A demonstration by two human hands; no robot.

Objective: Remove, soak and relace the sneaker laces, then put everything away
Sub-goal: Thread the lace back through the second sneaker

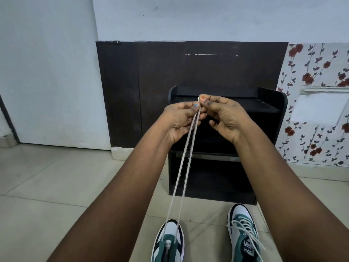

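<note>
Two green, white and black sneakers stand on the floor at the bottom of the view. From the front eyelets of the left sneaker [169,241] a white lace [186,161] runs up in two taut strands. My left hand [181,120] and my right hand [224,116] are raised side by side and pinch the two lace ends together at the top, tips level. The right sneaker [243,233] is fully laced, with its lace ends lying loose over the tongue.
A low black shoe rack [268,103] with open shelves stands just ahead against a dark wall panel [143,82]. Pale floor tiles [56,186] spread to the left. Floral wallpaper [317,72] covers the wall at the right.
</note>
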